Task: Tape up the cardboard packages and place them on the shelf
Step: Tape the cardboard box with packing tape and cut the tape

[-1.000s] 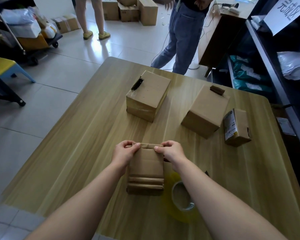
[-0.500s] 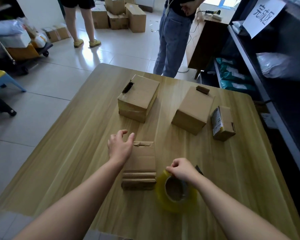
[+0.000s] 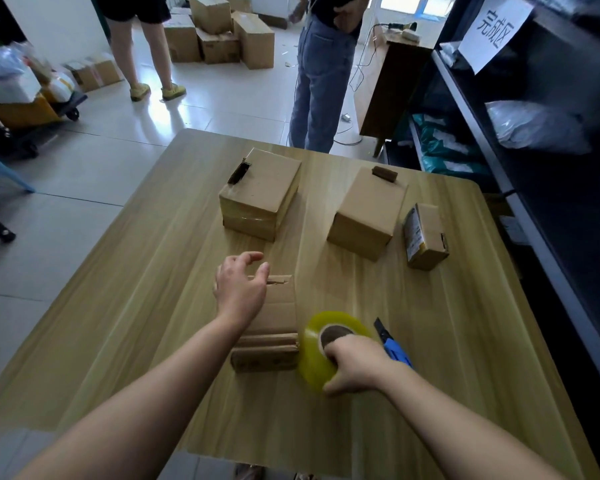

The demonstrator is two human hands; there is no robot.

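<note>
On woodgrain table (image 3: 153, 306): right fingers (image 3: 331, 351) grasp tape roll (image 3: 312, 341); left fingers (image 3: 257, 256) loose over cardboard package (image 3: 278, 306).

— What's the tabletop (image 3: 146, 306) carrying?

— Pale wood grain, from what I get on my screen. A flat cardboard package (image 3: 278, 317) lies partly under my left hand (image 3: 239, 289). Just beside it a yellow tape roll (image 3: 312, 355) stands tilted on edge, gripped by my right hand (image 3: 355, 370). A blue utility knife (image 3: 394, 346) lies just right of that hand.

— And farther out?

— Well beyond the left hand sits the left box (image 3: 264, 192). Beyond the right hand is the right box (image 3: 368, 209), with a small labelled box (image 3: 426, 237) near its right side.
</note>
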